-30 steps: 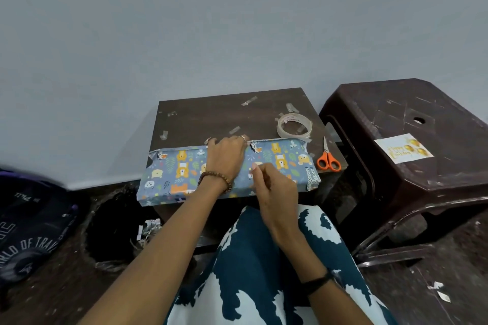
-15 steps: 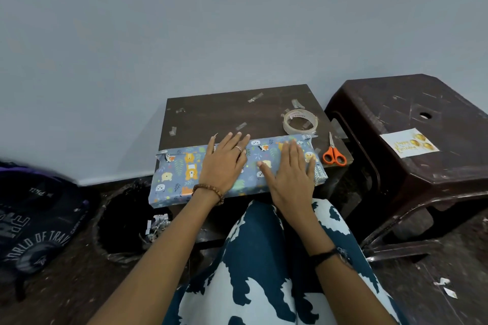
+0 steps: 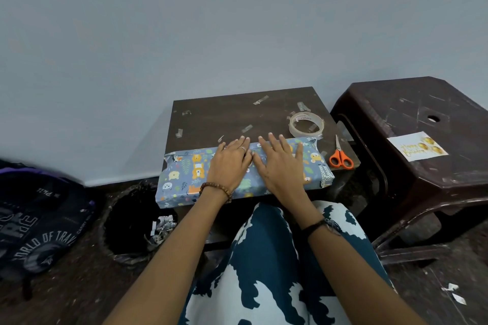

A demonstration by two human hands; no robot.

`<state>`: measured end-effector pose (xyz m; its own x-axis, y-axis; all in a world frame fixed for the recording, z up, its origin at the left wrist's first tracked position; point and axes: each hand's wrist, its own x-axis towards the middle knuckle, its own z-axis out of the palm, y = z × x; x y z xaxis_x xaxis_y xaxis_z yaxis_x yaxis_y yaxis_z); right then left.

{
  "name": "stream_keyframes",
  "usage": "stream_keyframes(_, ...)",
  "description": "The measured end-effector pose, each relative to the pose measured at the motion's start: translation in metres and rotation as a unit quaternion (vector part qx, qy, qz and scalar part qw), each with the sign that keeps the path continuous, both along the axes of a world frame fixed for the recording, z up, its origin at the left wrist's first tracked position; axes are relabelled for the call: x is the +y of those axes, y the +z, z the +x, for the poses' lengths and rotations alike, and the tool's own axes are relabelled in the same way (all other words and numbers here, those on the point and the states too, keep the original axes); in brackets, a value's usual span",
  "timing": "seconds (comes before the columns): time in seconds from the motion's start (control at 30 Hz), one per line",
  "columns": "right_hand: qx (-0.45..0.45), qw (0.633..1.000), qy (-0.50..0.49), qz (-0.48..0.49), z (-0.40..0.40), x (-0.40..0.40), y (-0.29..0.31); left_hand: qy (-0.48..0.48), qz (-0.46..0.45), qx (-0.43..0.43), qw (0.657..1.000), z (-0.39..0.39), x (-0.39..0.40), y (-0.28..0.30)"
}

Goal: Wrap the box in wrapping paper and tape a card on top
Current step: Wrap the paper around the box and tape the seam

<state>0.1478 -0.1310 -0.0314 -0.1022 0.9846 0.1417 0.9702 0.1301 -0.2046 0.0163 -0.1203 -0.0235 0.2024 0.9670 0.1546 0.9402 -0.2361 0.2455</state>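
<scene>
Brown table (image 3: 211,119): animal-print wrapped box (image 3: 184,177), hands flat.

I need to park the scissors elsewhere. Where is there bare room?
The small table is open behind the wrapped box, left of the tape roll, bar stuck tape bits. The stool is bare behind the card. The scissors corner is crowded.

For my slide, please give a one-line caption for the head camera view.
Both hands, left and right, press flat on the blue animal-print wrapped box; the birthday card waits on the brown plastic stool.
</scene>
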Motion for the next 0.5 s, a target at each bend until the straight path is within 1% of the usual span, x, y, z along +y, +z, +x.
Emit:
stream_keyframes(0.13,0.022,1.0,-0.01,0.02,-0.002,0.0,0.001,-0.004,-0.004,0.017,1.0,0.001,-0.002,0.003)
stream_keyframes(0.23,0.057,0.995,-0.041,0.068,-0.007,-0.002,0.003,0.004,-0.007,0.065,0.998,0.005,-0.002,0.007)
stream_keyframes(0.3,0.055,0.993,-0.054,0.092,-0.009,-0.002,0.002,0.017,-0.029,0.079,0.996,0.007,-0.007,0.005)
stream_keyframes(0.37,0.039,0.996,-0.055,0.059,-0.011,-0.002,0.004,0.037,-0.071,0.071,0.994,0.005,-0.014,-0.003)
stream_keyframes(0.47,0.007,0.998,-0.055,0.001,-0.018,-0.002,0.008,0.049,-0.073,0.113,0.99,0.002,-0.019,-0.011)
stream_keyframes(0.5,-0.002,0.999,-0.042,-0.007,-0.018,-0.003,0.007,0.056,-0.077,0.109,0.99,0.002,-0.019,-0.008)
